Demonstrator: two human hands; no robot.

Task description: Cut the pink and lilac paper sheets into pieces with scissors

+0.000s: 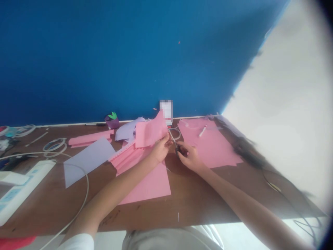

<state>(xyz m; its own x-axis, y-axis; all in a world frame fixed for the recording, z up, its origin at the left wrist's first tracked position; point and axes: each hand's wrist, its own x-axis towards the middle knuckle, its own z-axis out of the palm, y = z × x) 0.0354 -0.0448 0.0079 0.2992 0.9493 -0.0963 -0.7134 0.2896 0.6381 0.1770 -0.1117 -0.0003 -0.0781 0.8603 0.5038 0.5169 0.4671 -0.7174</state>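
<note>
White sleeve (78, 242) foremost; left hand (160, 151) pinching pink paper (151, 132), right hand (191, 158) holding scissors (177, 150)

A purple pot (113, 122) with green paper-like leaves (112, 115) stood against a blue wall (130, 59) on a brown table (203, 205). Just left of the pot lay a dark pen (95, 124). Farther left and nearer than the pot were a white ring-shaped roll (54, 151) and a white power strip (24, 185). Well right of the pot, a blurred dark object (251, 154) lay near a pale wall (283, 104).
</note>
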